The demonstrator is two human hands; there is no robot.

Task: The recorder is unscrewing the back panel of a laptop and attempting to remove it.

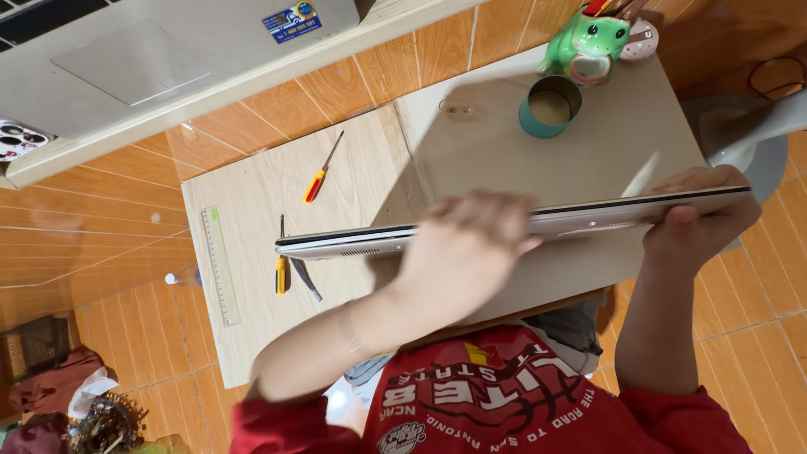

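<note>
Setting: orange-brown tiled floor (109,227) carrying a low desk of pale wood boards (252,336), seen from above. Held item: a thin closed silver laptop (588,220), seen edge-on, lifted level above the desk and spanning it from near the middle to its right end. Left hand (466,248): blurred, laid over the near edge of the laptop around its middle, fingers curled onto the casing; how tightly it closes cannot be told. Right hand (702,223): closed on the laptop's right end, thumb on the near face, fingers wrapped round the far side. On the desk, left part: a small screwdriver with a red and yellow handle (321,172), lying slanted; a second screwdriver with a yellow handle (281,269) beside a pair of dark metal tweezers (304,279), both just under the laptop's left end; a translucent green ruler (220,265) along the left edge. On the desk, far right part: a teal round tin (551,106), open-topped, and next to it a green ceramic frog-shaped pen holder (587,42). Upper left: another grey laptop (168,59) on a pale shelf.
</note>
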